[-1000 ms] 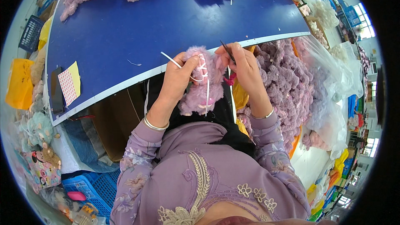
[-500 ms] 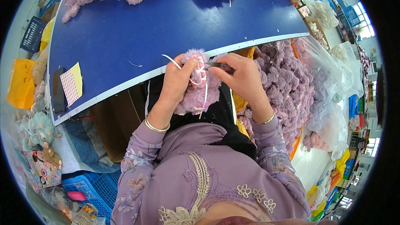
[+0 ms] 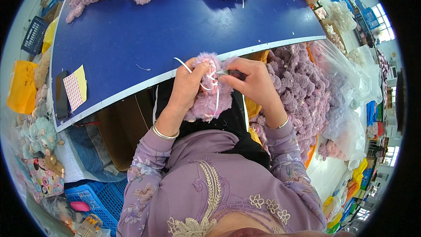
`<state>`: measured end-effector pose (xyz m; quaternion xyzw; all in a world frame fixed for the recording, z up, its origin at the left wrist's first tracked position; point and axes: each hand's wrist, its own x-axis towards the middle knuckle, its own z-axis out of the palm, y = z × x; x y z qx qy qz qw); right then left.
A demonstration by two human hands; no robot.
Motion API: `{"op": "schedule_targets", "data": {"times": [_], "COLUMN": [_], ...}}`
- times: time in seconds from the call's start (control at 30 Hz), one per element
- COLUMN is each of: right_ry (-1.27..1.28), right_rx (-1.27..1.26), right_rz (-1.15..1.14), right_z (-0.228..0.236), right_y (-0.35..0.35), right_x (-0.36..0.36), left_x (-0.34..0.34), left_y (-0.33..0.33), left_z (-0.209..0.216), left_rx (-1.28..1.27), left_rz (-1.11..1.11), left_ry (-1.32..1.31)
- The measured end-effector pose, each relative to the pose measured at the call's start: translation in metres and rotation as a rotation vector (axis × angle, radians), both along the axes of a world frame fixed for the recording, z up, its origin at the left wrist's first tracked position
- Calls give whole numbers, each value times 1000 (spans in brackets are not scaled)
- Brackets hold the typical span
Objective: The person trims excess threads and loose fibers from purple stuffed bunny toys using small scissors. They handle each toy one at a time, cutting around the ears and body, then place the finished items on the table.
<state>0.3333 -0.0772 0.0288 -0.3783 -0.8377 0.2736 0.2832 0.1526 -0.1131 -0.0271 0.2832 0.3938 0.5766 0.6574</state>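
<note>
While, in the head view, a purple plush piece (image 3: 222, 96) is gripped by the left hand (image 3: 186, 84) at the near edge of the blue table (image 3: 175, 30), a pointed tool (image 3: 226, 72) is pinched in the right hand (image 3: 256, 78) at its white lacing (image 3: 217, 97). Plush pieces (image 3: 296, 87) are heaped beside orange bagging (image 3: 253, 105). By a blue basket (image 3: 98, 199), a pink object (image 3: 80, 206) is seen, whether inside cannot be told.

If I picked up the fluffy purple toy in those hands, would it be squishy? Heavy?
The toy is probably squishy, since it looks like thick-furred plush. It's likely light too, being small enough for the left hand to grip.
</note>
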Motion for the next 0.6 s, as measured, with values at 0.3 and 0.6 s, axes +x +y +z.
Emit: {"op": "schedule_targets", "data": {"times": [0.3,0.6], "right_ry": [636,231], "right_rx": [-539,25], "right_rz": [15,52], "right_z": [-1,-15], "right_y": [0,-7], "right_x": [12,-6], "left_x": [2,4], "left_y": [3,1], "left_z": [-5,3], "left_rx": [19,-18], "left_rz": [21,16], "left_ry": [-24,-58]}}
